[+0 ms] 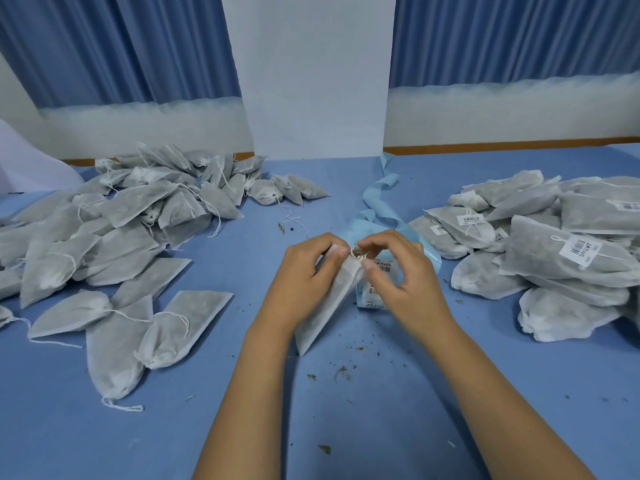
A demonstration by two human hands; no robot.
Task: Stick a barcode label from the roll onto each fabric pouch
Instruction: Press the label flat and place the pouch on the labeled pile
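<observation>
Two bare forearms reach in from the bottom edge and meet over the middle of the blue counter [104,427]. The left hand [301,271] has its fingers curled round the upper part of a grey fabric pouch [329,306] and grips it just below the gathered top. The right hand [405,275] pinches the same pouch at its tied neck between thumb and forefinger, and its other fingers are loosely bent above. The pouch hangs tilted, with its lower corner touching the counter between the wrists.

Just behind the right hand lies the label strip [375,292]. It is pale blue backing with white barcode labels on it, partly hidden by the thumb. The empty backing ribbon [377,192] runs away from it in loops toward the white pillar [311,81].

On the left there is a heap of plain pouches [121,220] with loose white strings. On the right there is a heap of labelled pouches [554,244], several with a barcode label visible. Small dry crumbs [343,372] are scattered on the counter near the wrists. Blue curtains [121,46] hang behind.
</observation>
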